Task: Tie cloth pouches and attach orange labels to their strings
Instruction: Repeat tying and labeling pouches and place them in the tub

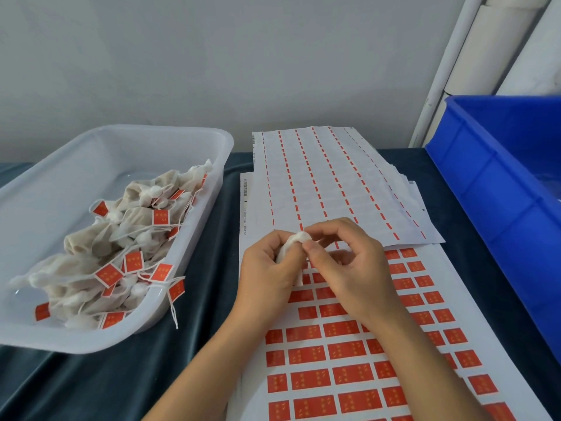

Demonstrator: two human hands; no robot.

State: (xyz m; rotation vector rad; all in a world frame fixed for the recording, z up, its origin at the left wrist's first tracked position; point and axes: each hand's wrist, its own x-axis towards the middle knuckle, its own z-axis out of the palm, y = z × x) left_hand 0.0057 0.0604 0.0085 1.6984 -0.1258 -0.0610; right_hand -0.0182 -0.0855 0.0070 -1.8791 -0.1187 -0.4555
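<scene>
Here: left hand (268, 268), right hand (346, 265) fingers both pinch one pouch (299, 240); tray (127, 141) holds perhaps a dozen labelled pouches.

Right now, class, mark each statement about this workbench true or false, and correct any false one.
1. Both hands hold a white pouch. True.
2. The clear tub holds finished pouches with orange labels. True.
3. The blue crate sits on the person's left. False: it is on the right.
4. The label sheet under the hands is fully peeled. False: many orange labels remain.
5. The left hand rests flat on the table. False: it grips the pouch.
</scene>
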